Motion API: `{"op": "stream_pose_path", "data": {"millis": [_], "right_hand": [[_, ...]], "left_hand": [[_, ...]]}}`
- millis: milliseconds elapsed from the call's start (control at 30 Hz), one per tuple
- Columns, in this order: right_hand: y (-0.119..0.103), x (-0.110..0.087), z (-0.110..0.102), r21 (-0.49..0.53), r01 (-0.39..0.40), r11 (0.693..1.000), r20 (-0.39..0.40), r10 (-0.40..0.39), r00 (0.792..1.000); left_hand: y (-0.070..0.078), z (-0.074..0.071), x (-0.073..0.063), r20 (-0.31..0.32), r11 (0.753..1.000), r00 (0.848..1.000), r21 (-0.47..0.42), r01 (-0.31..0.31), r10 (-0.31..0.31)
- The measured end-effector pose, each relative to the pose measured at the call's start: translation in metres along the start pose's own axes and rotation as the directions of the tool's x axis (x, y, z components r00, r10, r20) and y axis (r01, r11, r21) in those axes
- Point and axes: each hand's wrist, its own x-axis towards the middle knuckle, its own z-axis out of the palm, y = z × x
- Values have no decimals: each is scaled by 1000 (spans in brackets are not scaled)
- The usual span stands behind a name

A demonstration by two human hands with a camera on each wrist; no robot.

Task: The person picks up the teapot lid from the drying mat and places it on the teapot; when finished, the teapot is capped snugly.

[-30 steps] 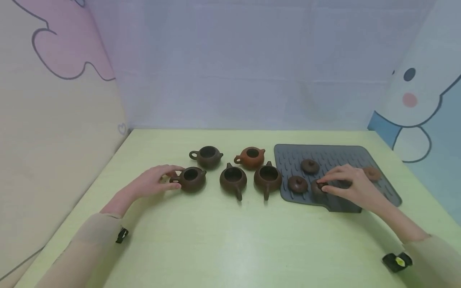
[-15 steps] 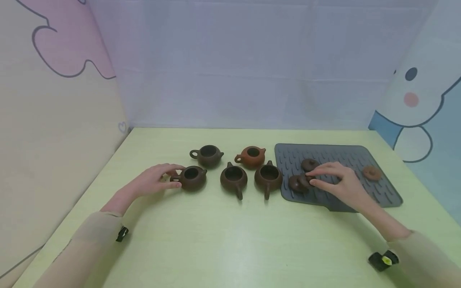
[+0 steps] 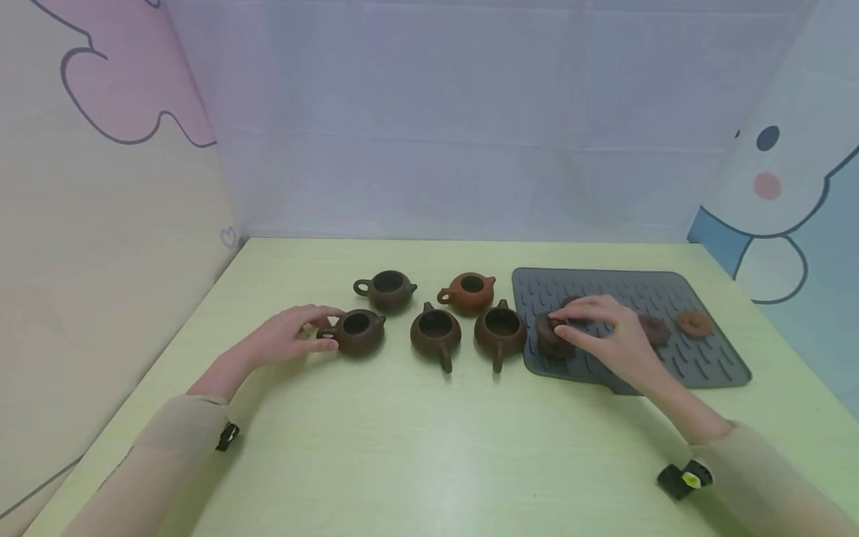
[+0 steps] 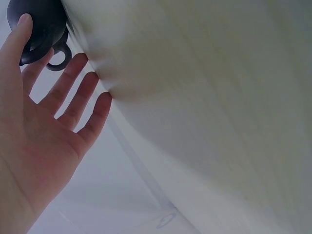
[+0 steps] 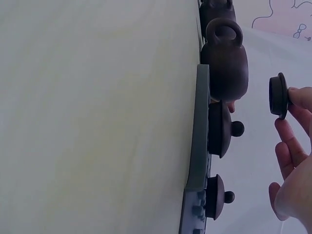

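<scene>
My right hand pinches a dark brown teapot lid by its top. In the right wrist view that lid is raised and tilted on edge, apart from the mat. Below it on the grey mat sits another brown lid, mostly covered in the head view. My left hand is at the handle of a brown teapot, thumb and index finger on either side of it; the other fingers are spread. The teapot stands upright with its mouth uncovered.
Two brown teapots, one left and one right, stand mid-table with spouts pointing away. Behind are a dark teapot and an orange-brown teapot. A brown lid and an orange-brown lid lie on the mat's right.
My right hand has lifted the dark brown lid and carried it left over the lid at the mat's left side. The left hand and the teapots have stayed in place.
</scene>
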Motion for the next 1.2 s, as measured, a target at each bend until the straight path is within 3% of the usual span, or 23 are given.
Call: {"op": "stream_pose_path", "data": {"millis": [167,400,867,1200], "right_hand": [[-7,5,8,38,12,999,-7,-11,1000],[-14,13,20,50,91,995,-34,-89,995],[-30,28,45,121,83,989,-4,-83,997],[-45,38,68,186,143,972,8,-147,989]], "left_hand": [[0,0,0,3,1000,1000,1,11,-11],[-1,0,1,2,1000,1000,-6,15,-15],[-5,2,2,6,1000,1000,-10,23,-23],[-4,2,1,3,1000,1000,-13,27,-27]]}}
